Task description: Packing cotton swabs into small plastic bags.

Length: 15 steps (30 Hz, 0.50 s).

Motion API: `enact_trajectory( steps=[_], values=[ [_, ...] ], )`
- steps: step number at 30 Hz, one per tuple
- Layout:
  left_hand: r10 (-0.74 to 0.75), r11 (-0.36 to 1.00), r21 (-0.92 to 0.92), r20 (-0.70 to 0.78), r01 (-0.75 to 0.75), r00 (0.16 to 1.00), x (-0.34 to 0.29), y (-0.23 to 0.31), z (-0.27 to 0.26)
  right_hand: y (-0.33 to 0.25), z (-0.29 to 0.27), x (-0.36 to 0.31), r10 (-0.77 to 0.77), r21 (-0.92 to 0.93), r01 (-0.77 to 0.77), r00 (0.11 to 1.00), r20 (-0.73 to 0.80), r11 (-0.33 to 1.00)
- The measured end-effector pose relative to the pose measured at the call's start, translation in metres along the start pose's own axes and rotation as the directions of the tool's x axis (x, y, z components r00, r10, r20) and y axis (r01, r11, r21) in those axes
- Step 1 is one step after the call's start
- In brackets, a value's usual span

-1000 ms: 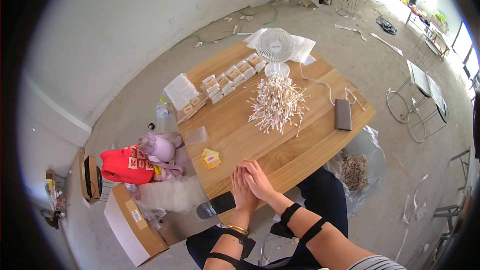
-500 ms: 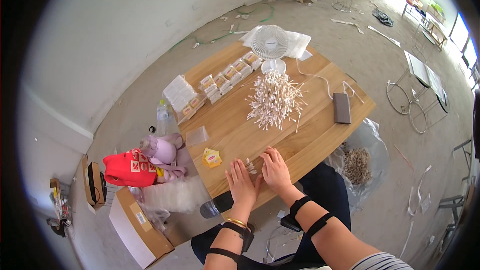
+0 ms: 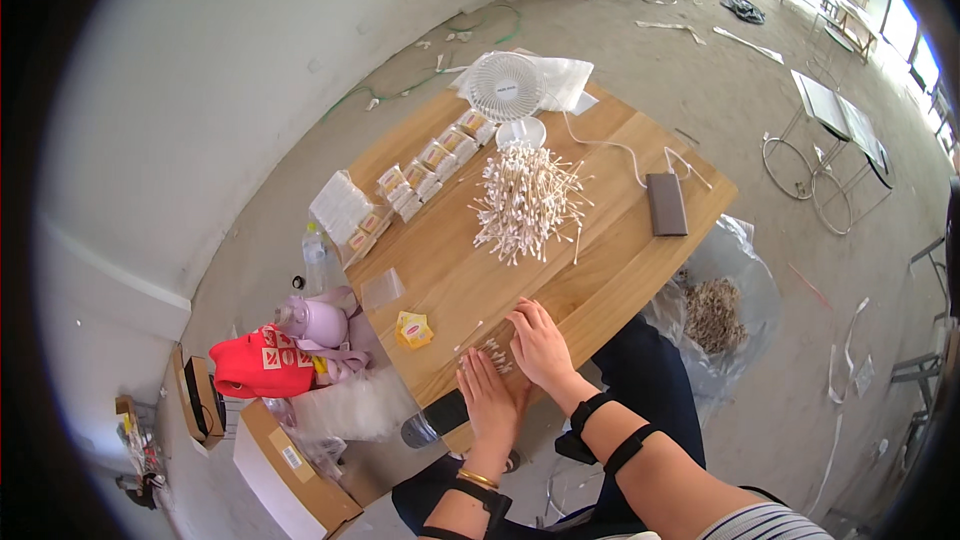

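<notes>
Near the front edge of the table, a small row of cotton swabs (image 3: 497, 358) lies between my two hands, their white tips showing. My left hand (image 3: 490, 400) rests beside them with fingers stretched out flat. Just to the right, my right hand (image 3: 542, 345) has its fingers bent and its fingertips lowered to the wood; its thumb is partly hidden. A large loose heap of cotton swabs (image 3: 528, 202) stands in the middle of the table. Yellow paper cards (image 3: 413, 330) lie to the left of my hands, near a clear plastic piece (image 3: 382, 289).
A white fan (image 3: 505, 90) stands behind the heap. Packed swab bundles (image 3: 437, 158) line the table's left side, with a tray of packs (image 3: 345, 210) beyond. A grey power bank (image 3: 667, 205) lies right. A plastic bag (image 3: 715, 315) and carton (image 3: 290, 470) flank the table.
The view has shifted, so the table appears further left. My hands have spread slightly apart, uncovering more of the small row of swabs between them.
</notes>
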<state>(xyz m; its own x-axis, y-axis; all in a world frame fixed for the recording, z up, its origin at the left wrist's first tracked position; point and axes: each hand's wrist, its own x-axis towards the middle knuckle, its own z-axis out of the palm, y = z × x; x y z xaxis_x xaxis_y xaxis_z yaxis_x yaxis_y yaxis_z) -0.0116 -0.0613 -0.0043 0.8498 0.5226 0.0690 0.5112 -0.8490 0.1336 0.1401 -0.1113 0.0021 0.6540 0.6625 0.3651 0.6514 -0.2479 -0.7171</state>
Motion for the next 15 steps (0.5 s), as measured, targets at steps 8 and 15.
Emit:
enact_trajectory(
  steps=[8,15],
  values=[
    [0.015,0.999,0.044,0.008,-0.015,1.000,-0.002,0.003,-0.008,0.003,0.000,0.001,-0.005,-0.011,0.005,1.000,0.010,1.000],
    [0.005,0.992,0.124,0.021,-0.008,1.000,0.024,-0.007,-0.010,0.004,0.000,0.000,-0.007,-0.009,0.007,1.000,-0.014,1.000]
  ],
)
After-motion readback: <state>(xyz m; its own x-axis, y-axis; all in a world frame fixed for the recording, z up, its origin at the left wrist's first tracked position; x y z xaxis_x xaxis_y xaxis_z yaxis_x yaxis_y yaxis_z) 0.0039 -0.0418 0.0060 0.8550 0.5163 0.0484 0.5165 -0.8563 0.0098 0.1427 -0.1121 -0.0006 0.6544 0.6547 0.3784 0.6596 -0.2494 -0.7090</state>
